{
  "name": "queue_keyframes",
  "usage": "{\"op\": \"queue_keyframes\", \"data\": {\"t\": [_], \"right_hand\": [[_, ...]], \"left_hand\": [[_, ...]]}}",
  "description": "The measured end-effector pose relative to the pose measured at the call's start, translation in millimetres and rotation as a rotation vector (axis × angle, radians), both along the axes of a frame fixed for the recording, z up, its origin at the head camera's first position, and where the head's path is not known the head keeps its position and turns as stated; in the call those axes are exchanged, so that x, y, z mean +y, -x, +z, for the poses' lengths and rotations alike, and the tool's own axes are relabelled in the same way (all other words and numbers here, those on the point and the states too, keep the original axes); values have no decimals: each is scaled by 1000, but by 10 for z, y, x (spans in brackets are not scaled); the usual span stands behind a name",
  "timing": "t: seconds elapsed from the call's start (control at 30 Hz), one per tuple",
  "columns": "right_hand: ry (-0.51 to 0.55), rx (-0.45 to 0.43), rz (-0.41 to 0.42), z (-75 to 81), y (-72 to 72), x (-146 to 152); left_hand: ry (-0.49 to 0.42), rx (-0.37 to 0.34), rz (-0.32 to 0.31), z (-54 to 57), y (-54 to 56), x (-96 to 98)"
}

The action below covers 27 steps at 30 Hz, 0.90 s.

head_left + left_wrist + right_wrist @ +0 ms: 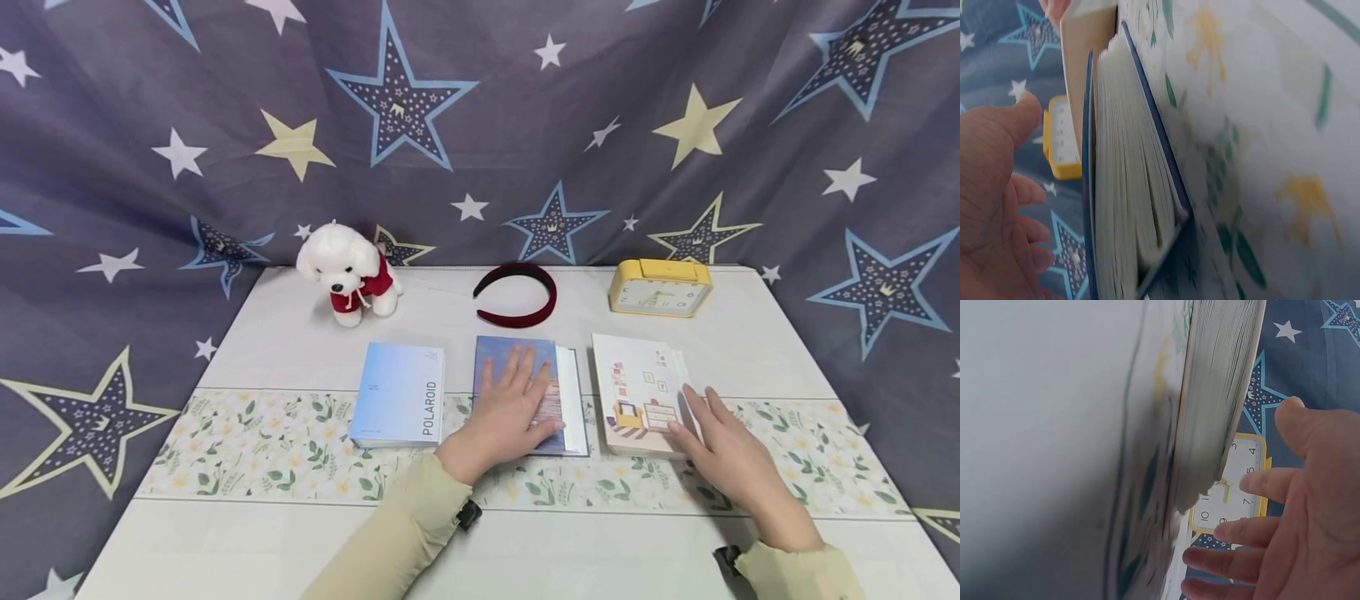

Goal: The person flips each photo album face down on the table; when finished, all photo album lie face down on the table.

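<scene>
My left hand is spread flat over a blue-purple photo album, its fingers lying across the cover in the head view. Seen from the left wrist, the same hand is straight-fingered beside the album's cover, and the thick page edges face the camera. To the right, my right hand has its fingers extended at the right edge of a white album with a drawn room on its cover. In the right wrist view, that hand shows loosely extended fingers next to the album's page block.
A light-blue album marked POLAROID lies at the left of the row. Behind stand a white toy dog in red, a dark-red headband and a yellow clock. A starry curtain hangs behind the table.
</scene>
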State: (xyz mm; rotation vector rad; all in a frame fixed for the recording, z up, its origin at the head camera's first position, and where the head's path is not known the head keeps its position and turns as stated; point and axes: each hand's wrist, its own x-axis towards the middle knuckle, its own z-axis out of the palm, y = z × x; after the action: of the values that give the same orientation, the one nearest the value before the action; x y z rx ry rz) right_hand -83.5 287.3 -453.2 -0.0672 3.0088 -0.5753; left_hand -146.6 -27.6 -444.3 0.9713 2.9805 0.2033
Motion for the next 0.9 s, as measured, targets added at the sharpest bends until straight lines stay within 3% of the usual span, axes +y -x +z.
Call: {"op": "queue_keyframes", "data": {"t": [0.53,0.7,0.9], "right_hand": [[60,-74,-21,-18,-45,70],[79,-89,-30,-20,-45,56],[118,-80,-15,1,-72,19]], "left_hand": [[79,-15,-117,-6,-110,461],[112,3,-138,-18,-131,577],[109,-28,-135,-17,-157,673]]}}
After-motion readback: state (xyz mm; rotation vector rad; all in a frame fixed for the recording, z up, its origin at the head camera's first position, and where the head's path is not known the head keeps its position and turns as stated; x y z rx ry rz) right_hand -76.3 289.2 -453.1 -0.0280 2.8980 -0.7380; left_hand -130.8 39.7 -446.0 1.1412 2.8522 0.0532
